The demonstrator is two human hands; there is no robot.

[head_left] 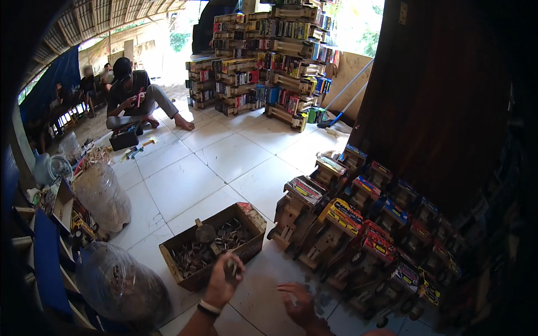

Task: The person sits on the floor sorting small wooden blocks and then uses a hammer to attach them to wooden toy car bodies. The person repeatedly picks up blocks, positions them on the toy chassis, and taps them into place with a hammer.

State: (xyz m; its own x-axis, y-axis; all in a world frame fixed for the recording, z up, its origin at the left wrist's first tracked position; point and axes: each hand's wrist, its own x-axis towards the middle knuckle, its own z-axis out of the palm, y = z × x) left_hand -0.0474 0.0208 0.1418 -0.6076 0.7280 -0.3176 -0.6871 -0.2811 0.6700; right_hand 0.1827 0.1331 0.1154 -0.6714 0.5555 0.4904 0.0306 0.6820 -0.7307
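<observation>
My left hand (223, 283), with a band at its wrist, is raised just by the near side of a wooden box (255, 237). Its fingers are curled round a small dark piece (231, 270) whose kind I cannot make out. Many small dark pieces (190, 255) lie loose in the box, with a rounder, flat-looking object (205, 233) on top of them. To the right, my right hand (298, 304) hovers low over the tiles with its fingers apart and nothing in it. Close beyond it stand rows of wooden toy trucks (341, 217) with colourful fronts.
Filled clear plastic bags (120, 283) stand at left beside a blue board (49, 266). Stacks of toy trucks (291, 64) rise at the back, near a blue broom (336, 119). Another person (131, 92) sits on the tiled floor (190, 185) beside a black box (124, 138).
</observation>
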